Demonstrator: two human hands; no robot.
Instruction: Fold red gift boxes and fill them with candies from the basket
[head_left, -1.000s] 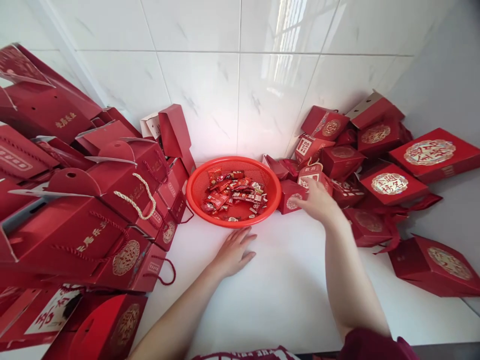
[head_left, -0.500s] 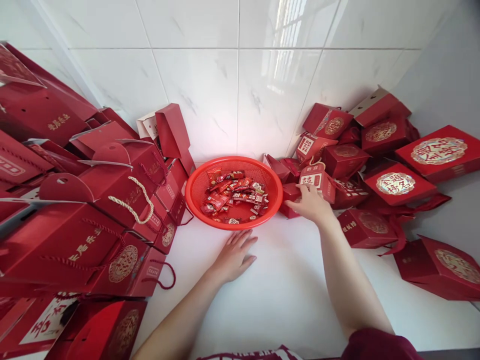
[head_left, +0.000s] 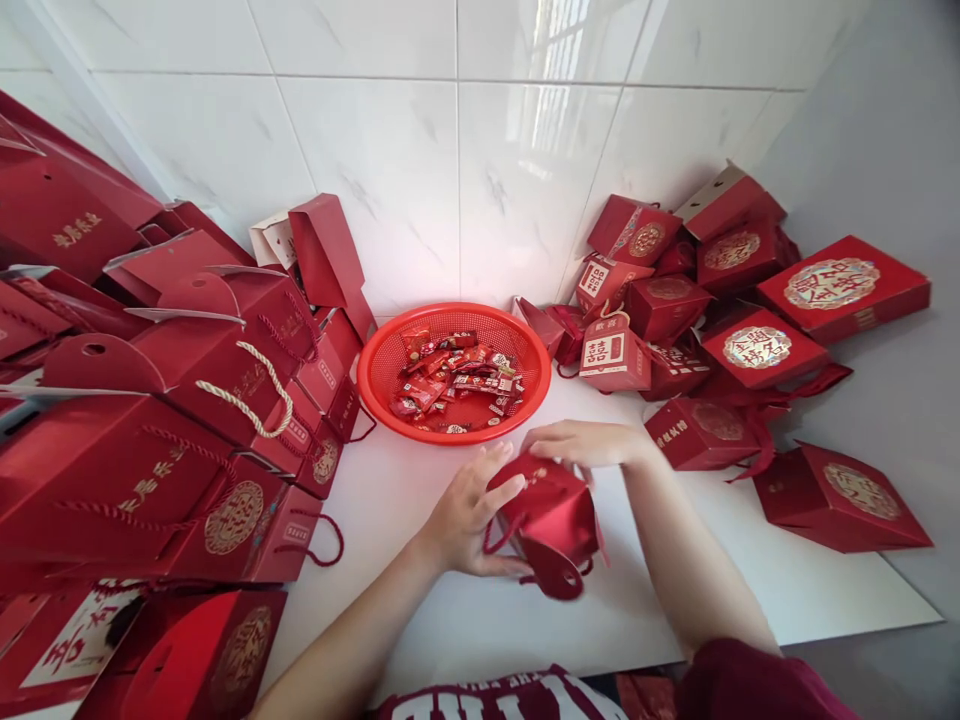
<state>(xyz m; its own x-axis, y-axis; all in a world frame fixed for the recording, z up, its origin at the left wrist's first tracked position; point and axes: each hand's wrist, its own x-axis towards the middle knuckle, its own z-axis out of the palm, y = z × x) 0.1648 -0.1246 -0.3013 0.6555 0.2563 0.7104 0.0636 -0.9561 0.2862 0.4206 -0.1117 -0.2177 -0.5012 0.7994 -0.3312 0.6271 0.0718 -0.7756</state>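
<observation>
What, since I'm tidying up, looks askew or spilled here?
The boxes on the right look askew: they lie at mixed angles, some resting on others. No spill stands out; the packets sit inside the basket.

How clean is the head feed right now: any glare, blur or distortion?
Head view: window-like glare on the tiled wall; also in the head view, slight softness on the held box, and wide-angle stretching of the boxes at left.
</observation>
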